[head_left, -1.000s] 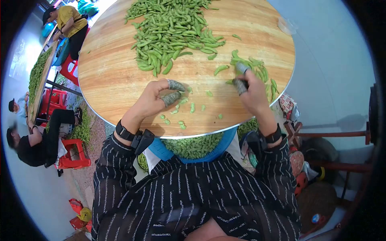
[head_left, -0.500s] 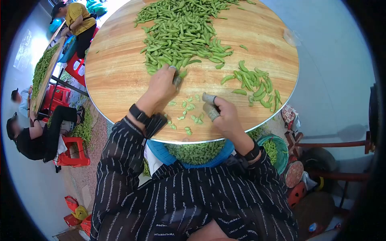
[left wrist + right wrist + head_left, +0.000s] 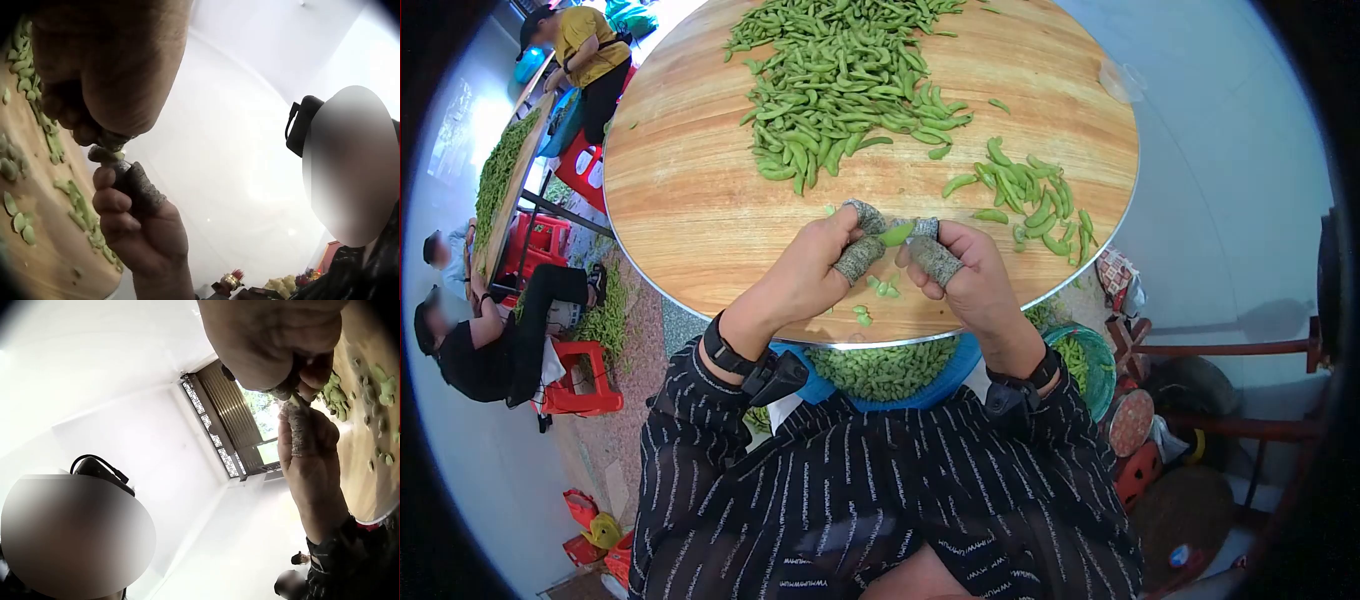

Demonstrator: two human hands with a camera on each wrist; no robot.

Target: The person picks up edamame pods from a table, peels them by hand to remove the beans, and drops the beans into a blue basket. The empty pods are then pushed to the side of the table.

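A green soybean pod (image 3: 896, 235) is held over the near part of the round wooden table (image 3: 700, 215). My left hand (image 3: 812, 262) pinches its left end between thumb and forefinger, both wrapped in grey speckled finger covers. At the other end my right hand (image 3: 972, 272), with similar covers, pinches the pod; its remaining fingers are curled. In the left wrist view the covered fingertips of both hands meet around the pod. Shelled beans (image 3: 884, 287) lie on the wood just below the hands.
A large heap of pods (image 3: 840, 90) covers the far middle of the table, with a smaller pile (image 3: 1030, 195) at right. Below the near edge sits a blue basin (image 3: 965, 365) of shelled beans. A green basket (image 3: 1112, 372) stands at right; other people sit at left.
My left hand reached to the big heap and came back toward me with a pod. The right hand left the small pile, moved inward, and now grips the pod's other end.
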